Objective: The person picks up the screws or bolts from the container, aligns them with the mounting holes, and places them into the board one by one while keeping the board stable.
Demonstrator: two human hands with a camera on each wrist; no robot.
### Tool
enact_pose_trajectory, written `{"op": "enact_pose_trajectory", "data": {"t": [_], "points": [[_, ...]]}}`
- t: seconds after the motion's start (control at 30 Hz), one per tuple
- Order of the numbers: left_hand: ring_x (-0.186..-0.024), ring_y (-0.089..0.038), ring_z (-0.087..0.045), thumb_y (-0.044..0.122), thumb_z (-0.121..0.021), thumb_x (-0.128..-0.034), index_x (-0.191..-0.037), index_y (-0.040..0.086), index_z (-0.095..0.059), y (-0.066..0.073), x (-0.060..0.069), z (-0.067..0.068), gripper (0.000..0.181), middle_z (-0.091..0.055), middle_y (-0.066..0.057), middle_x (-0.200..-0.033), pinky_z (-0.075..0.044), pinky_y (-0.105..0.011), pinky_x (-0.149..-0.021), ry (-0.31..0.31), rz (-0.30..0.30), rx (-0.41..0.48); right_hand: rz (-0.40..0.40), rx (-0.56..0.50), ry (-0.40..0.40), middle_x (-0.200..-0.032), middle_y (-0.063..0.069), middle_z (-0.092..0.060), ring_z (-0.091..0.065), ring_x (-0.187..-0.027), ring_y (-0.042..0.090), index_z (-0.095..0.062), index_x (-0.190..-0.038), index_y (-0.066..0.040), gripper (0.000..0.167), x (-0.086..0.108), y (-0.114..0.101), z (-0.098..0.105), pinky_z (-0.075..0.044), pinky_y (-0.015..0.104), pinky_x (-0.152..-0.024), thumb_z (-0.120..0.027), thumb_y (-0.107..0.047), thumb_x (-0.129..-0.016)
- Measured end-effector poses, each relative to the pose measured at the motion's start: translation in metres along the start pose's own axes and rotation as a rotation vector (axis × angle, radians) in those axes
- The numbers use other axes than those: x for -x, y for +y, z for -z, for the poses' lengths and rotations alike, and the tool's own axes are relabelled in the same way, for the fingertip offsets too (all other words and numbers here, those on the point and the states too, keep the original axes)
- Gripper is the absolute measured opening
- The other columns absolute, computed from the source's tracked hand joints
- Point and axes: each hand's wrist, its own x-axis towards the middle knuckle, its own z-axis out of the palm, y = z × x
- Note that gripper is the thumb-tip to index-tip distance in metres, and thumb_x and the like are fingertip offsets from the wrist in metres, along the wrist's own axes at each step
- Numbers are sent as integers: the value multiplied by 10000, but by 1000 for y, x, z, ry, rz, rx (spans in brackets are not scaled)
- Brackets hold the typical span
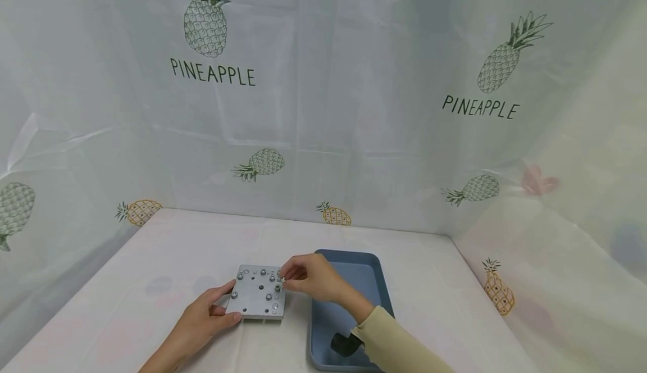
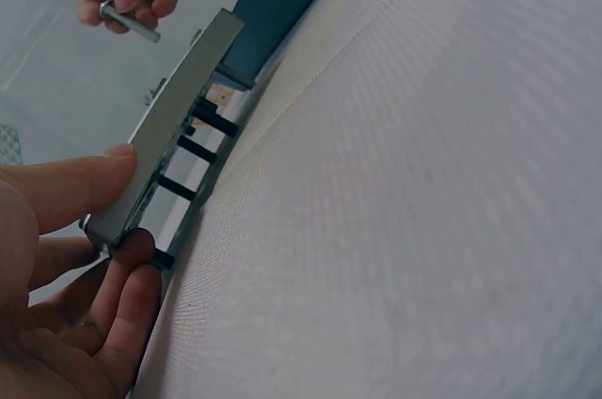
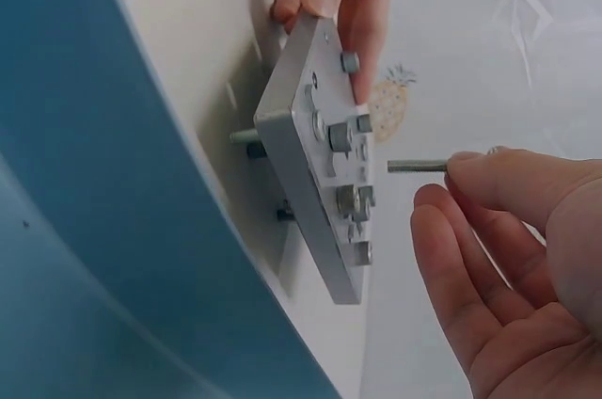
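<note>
A square silver metal plate [image 1: 251, 301] with several bolts and open holes in it is held above the table, bolt shanks poking out below. My left hand [image 1: 198, 318] grips its left edge, thumb on one face and fingers on the other. Over the plate's right side, my right hand [image 1: 314, 277] pinches a silver bolt [image 2: 132, 23] between thumb and fingers. In the right wrist view the bolt's plain end [image 3: 414, 166] points at the plate's bolted face, apart from it. The bolt's head is mostly covered by the fingertips there.
A blue tray [image 1: 328, 328] lies to the right of the plate, partly under my right forearm. A black object [image 1: 345, 345] shows at the tray's near end beside the sleeve. Behind the white-covered table [image 1: 202, 238] hangs a pineapple-print curtain [image 1: 328, 109].
</note>
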Motion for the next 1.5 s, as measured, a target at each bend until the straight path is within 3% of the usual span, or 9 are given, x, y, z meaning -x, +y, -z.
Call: {"op": "enact_pose_trajectory", "data": {"t": [0.7, 1.5], "points": [[-999, -138, -628, 423, -927, -810, -1584, 189, -527, -1, 1, 2, 902, -603, -63, -1437, -489, -270, -774, -4, -22, 12, 57, -15, -87, -947, -100, -765, -686, -837, -34, -801, -1040, -101, 132, -7, -4, -19, -572, 191, -814, -807, -21, -935], [-1017, -141, -619, 399, -917, -833, -1589, 180, -521, -4, 0, 1, 881, -570, -91, -1507, -495, -272, -800, -8, -24, 0, 89, 2, -111, -922, -99, -747, -659, -804, -63, -793, -998, -119, 147, -4, -5, -31, -573, 178, -773, -800, 10, -928]]}}
